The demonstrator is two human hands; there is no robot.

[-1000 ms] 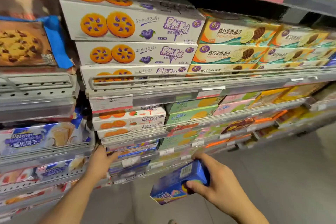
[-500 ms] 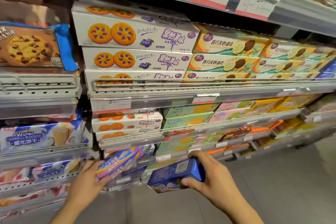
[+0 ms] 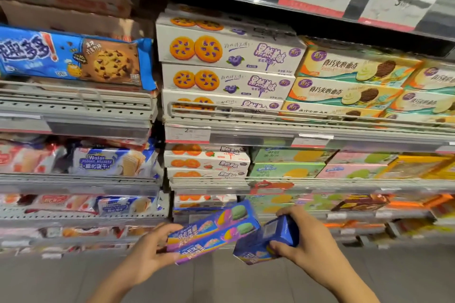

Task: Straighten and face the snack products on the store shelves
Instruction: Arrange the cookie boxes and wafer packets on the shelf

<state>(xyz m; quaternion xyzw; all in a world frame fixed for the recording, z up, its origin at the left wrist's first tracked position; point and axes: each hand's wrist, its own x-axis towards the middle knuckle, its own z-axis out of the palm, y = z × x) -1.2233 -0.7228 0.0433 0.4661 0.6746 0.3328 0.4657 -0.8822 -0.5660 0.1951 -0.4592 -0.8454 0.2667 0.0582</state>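
Left hand (image 3: 147, 252) grips two stacked purple macaron boxes (image 3: 213, 229), lower centre of frame | right hand (image 3: 304, 241) holds blue box (image 3: 264, 241) just right of them, tilted | both before lower shelves (image 3: 283, 186) | blueberry cookie boxes (image 3: 226, 56) stacked upper centre.

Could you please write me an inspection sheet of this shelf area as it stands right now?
Surface: grey shelves with rails and price tags; grey floor below.
Job's things: two purple macaron boxes held tilted off the shelf; blue box also held off the shelf, tilted.
Clutter: white cookie boxes stacked neatly; yellow sandwich cookie boxes beside them; blue chocolate chip cookie pack on the left shelf; wafer packs below it.
Hands: left hand grips the purple macaron boxes; right hand grips the blue box, fingers curled over its end.
Cables: nothing seen.
Surroundings: store aisle; lower shelves too blurred to read.
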